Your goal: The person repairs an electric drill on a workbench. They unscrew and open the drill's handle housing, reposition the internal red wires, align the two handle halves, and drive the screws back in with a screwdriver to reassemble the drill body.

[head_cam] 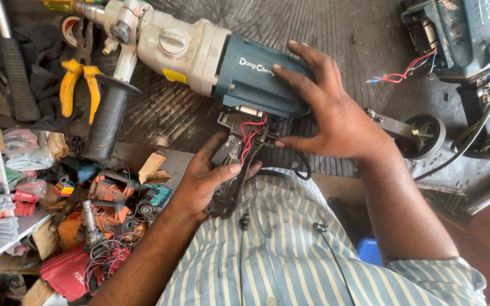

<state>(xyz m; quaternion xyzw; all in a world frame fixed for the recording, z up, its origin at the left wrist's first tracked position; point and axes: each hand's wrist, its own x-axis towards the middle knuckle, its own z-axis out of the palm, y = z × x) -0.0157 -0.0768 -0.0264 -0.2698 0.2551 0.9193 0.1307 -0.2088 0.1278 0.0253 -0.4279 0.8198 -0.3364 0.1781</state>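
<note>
Dark ribbed workbench (364, 34), cluttered on every side. Right hand (336, 116) lies spread and flat on the blue motor housing of a large power drill (199, 54); fingers apart, steadying, not wrapped round it. Left hand (208, 178) is closed on the drill's opened black handle shell (228, 170), thumb across its face; the shell hangs just under the blue housing, against the person's striped shirt. Red wires (250, 133) run from the housing's underside down into the shell. Drill lies on its side across the bench, pale grey gear case to the left, black side grip (106, 119) angling down from it. Yellow-handled pliers (80, 76) lie just beside that grip. Far right: another blue tool body (466, 34) with loose red wires. Lower left, off the bench: heap of orange and red tool parts (103, 221).
</note>
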